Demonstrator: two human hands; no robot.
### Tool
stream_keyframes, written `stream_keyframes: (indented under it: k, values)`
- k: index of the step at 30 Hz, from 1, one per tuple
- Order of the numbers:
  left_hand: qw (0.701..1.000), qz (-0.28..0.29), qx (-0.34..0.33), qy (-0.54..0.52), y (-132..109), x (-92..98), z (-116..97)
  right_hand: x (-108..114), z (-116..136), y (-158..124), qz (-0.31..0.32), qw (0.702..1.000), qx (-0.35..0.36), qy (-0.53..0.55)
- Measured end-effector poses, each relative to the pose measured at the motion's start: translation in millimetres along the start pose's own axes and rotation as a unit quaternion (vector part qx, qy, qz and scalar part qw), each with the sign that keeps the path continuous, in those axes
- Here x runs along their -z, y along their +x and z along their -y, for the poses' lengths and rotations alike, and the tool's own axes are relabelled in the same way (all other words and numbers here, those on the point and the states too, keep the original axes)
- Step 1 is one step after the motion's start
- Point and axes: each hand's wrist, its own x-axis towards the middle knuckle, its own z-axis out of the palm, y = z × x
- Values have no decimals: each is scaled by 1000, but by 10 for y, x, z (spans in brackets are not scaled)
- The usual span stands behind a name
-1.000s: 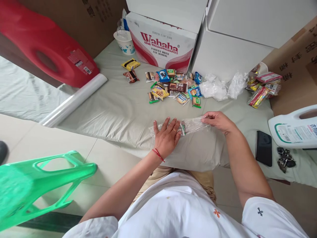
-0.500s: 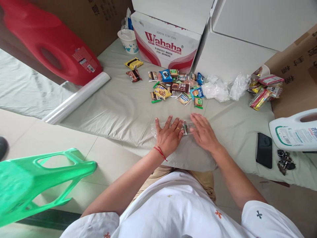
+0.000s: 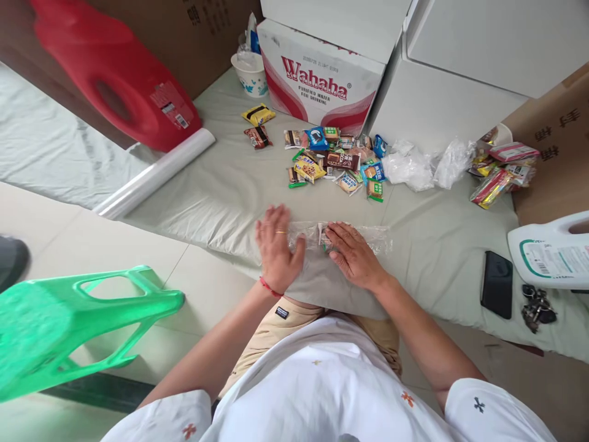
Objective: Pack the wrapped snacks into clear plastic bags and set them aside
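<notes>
A clear plastic bag or sheet (image 3: 380, 238) lies flat near the front edge of the bed-like surface, stretched from side to side. Around its middle is a small wrapped snack (image 3: 322, 234), mostly covered by fingers. My right hand (image 3: 355, 255) rests flat over the snack and the plastic, fingers stretched out. At the left end of the plastic is my left hand (image 3: 277, 252), open, slightly blurred, with its thumb apart; whether it touches the plastic I cannot tell. Beyond both hands lies a pile of small wrapped snacks (image 3: 340, 161).
Crumpled clear bags (image 3: 407, 166) lie right of the pile. A plastic roll (image 3: 156, 175), red jug (image 3: 119, 80) and green stool (image 3: 46, 319) are at left. A phone (image 3: 497, 284), keys (image 3: 537, 307) and white bottle (image 3: 552, 252) are at right. Behind stands a Wahaha box (image 3: 322, 73).
My left hand has moved left off the middle of the plastic. My right hand has come left onto the snack and plastic. The view has shifted slightly.
</notes>
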Motion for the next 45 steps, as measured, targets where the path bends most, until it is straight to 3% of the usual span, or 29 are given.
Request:
stream_keyframes:
  k: [2,4,8,12,14,18,20,22,24,29,32,35,38,41,45]
  values:
    - [993,-37,111,11,-45,87,148,-92,-23,-17,-7,1000,-13,-2]
    - [984,-4,175,36,-84,119,192,-115,-42,-31,-6,1000,-20,-4]
    - [986,69,141,57,-78,34,24,-67,-36,-40,-4,1000,-25,-7]
    - [987,89,122,-54,72,-13,-23,-49,-42,-70,-5,999,-34,-1]
    - [965,120,148,-183,181,39,75,-62,-54,-92,-8,999,-37,4]
    - [855,218,256,-395,368,203,287,-102,-44,-114,-7,1000,-29,4]
    - [836,188,315,-408,400,272,325,-114,-17,-111,-6,1000,-28,-8]
    - [833,133,374,-384,375,327,319,-117,15,-108,-3,999,-32,-24]
    - [835,121,407,-349,308,366,293,-116,41,-111,1,999,-37,-34]
    - [885,167,338,-272,169,299,244,-118,70,-136,-7,999,-30,-40]
    - [873,166,336,-312,191,185,187,-125,90,-139,-20,998,-36,-41]
    - [856,126,334,-373,232,123,21,-151,108,-126,-35,998,-41,-36]
    - [879,122,279,-367,229,89,-244,-208,100,-105,-60,997,-41,-6]
    - [898,154,220,-349,200,16,-484,-263,70,-86,-86,994,-57,44]
    - [900,188,160,-360,197,-98,-580,-274,54,-85,-100,987,-87,92]
